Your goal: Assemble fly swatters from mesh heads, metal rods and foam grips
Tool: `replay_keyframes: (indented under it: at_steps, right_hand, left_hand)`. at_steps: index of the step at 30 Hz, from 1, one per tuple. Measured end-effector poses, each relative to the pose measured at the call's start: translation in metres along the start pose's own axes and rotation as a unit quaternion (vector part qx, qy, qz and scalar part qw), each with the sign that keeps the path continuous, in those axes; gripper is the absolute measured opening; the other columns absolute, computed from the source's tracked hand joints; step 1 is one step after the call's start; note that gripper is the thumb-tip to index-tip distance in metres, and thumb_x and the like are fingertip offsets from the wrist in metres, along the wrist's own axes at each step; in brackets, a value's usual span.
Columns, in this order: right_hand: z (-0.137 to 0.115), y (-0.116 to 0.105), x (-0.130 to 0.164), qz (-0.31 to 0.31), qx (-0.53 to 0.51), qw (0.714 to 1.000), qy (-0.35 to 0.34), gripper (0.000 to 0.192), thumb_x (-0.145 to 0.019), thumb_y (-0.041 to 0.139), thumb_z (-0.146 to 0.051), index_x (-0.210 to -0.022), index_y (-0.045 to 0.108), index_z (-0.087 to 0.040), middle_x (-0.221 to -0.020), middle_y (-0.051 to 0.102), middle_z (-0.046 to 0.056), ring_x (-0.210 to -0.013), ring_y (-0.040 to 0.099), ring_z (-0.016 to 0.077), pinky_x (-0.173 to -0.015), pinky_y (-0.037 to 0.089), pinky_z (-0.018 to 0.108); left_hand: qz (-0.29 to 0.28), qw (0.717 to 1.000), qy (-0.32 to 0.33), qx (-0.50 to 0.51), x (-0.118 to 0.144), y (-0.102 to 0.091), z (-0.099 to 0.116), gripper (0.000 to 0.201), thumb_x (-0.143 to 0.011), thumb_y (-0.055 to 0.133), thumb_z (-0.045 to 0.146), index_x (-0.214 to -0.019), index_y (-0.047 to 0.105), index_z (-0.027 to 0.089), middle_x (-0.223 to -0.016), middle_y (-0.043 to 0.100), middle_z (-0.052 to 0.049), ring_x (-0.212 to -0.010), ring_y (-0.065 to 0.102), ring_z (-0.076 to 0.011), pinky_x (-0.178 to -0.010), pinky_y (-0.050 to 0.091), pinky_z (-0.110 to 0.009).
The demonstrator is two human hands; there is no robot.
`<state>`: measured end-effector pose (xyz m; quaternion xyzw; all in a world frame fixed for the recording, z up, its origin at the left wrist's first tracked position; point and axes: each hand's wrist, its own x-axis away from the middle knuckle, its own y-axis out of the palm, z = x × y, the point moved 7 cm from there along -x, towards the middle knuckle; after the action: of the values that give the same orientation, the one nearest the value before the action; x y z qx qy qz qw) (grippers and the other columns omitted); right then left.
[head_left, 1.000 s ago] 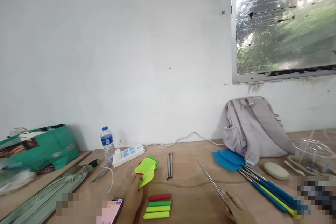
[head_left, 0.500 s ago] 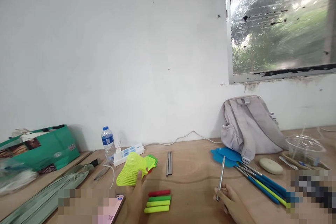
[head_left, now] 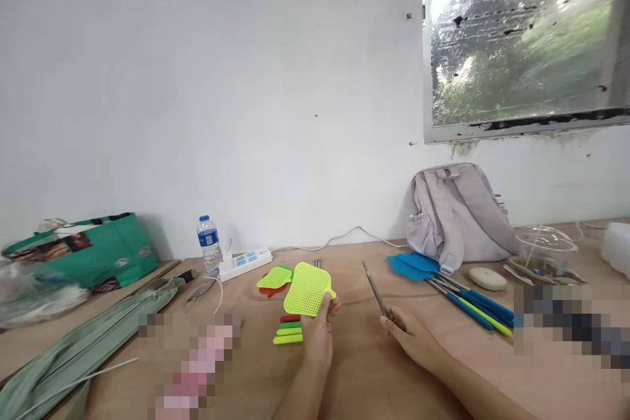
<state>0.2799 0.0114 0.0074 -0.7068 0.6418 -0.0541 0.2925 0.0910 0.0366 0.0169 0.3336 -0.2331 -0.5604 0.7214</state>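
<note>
The wide light-brown wooden table carries everything here. Far to the right of the fingers a pale grey fabric backpack leans on the wall, and well off to the left lies a green printed shopping bag. Between the backpack and the right fingertips a bundle of blue plastic fly swatters rests flat, heads toward the wall. The left hand pinches a neon-yellow perforated plastic swatter head by its lower edge, thumb and fingers closed on it, the mesh held upright above the table. Just left of and below those fingers sits a small stack of red, green and yellow plastic grips. The right hand is closed around the lower end of a thin grey metal rod, whose free tip slants up toward the swatter head but stands apart from it. Judging from this, the likeliest trouble is the thin pinch: the floppy mesh could twist or slip free, and the long rod, gripped only at one end, could waver and jab the mesh or the left thumb.
</note>
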Motion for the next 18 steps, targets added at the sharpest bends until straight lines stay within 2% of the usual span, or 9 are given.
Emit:
replay_keyframes:
  at_steps: [3,8,12,18]
  right_hand:
    - [-0.011,0.005,0.005,-0.039,0.058,0.997,-0.02,0.031,-0.084,0.032,-0.045,-0.068,0.041,-0.02,-0.064,0.046,-0.002,-0.063,0.046,0.0137,-0.058,0.036,0.025]
    - [-0.019,0.016,0.011,-0.098,0.125,0.986,-0.047,0.032,-0.085,0.033,-0.045,-0.069,0.044,-0.02,-0.066,0.049,-0.002,-0.063,0.045,0.0126,-0.057,0.033,0.023]
    - [-0.021,0.018,0.011,-0.106,0.147,0.982,-0.05,0.031,-0.085,0.032,-0.043,-0.069,0.045,-0.02,-0.067,0.051,-0.001,-0.063,0.046,0.0124,-0.058,0.034,0.023]
    - [-0.027,0.016,0.013,-0.119,0.152,0.979,-0.065,0.034,-0.085,0.031,-0.045,-0.067,0.046,-0.02,-0.067,0.051,0.0,-0.063,0.047,0.0136,-0.057,0.033,0.024]
  left_hand:
    - [-0.008,1.0,-0.008,0.004,-0.001,-0.002,-0.001,0.022,-0.052,0.075,0.012,-0.07,0.062,0.011,-0.067,0.065,-0.002,-0.058,0.063,-0.0133,-0.058,0.054,-0.023]
    - [0.022,0.999,-0.033,0.024,-0.006,-0.01,-0.001,0.014,-0.059,0.067,0.001,-0.068,0.062,0.01,-0.066,0.066,-0.002,-0.06,0.063,-0.0133,-0.059,0.054,-0.023]
    - [0.024,0.998,-0.046,0.031,-0.006,-0.01,-0.001,0.014,-0.064,0.062,-0.001,-0.071,0.063,0.011,-0.067,0.066,-0.002,-0.06,0.063,-0.0131,-0.061,0.054,-0.024]
    - [-0.008,0.998,-0.053,0.037,-0.006,-0.006,0.001,0.018,-0.064,0.062,-0.001,-0.076,0.063,0.012,-0.073,0.067,-0.002,-0.061,0.063,-0.0119,-0.059,0.054,-0.023]
